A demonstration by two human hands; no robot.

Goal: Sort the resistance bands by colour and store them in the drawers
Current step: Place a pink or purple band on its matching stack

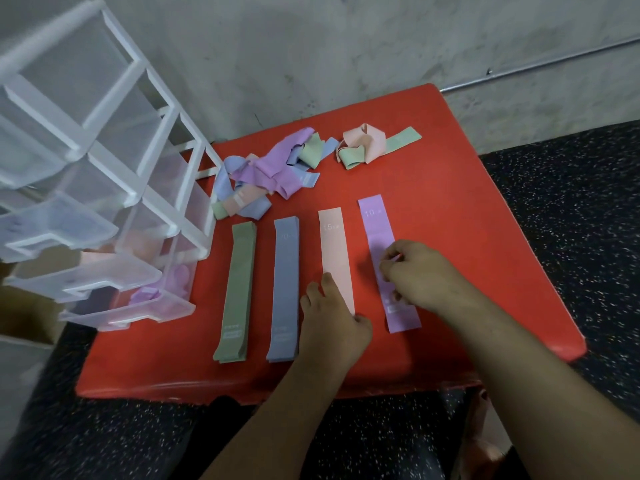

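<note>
Four sorted strips lie side by side on the red surface point(450, 202): the green stack point(237, 289), the blue stack point(285, 285), the pink band point(334, 247) and the purple band point(375, 226). The left hand point(332, 323) rests with rather straight fingers on the near end of the pink band. The right hand point(419, 271) pinches the purple band near its middle with curled fingers. If this hand lifts fast, the thin band probably folds or drags the pink one, and the rows mix. The tangled pile point(266, 171) behind is not yet sorted, and pulling one band out may drag others along. The drawers point(131, 306) stand partly open just beside the green stack.
</note>
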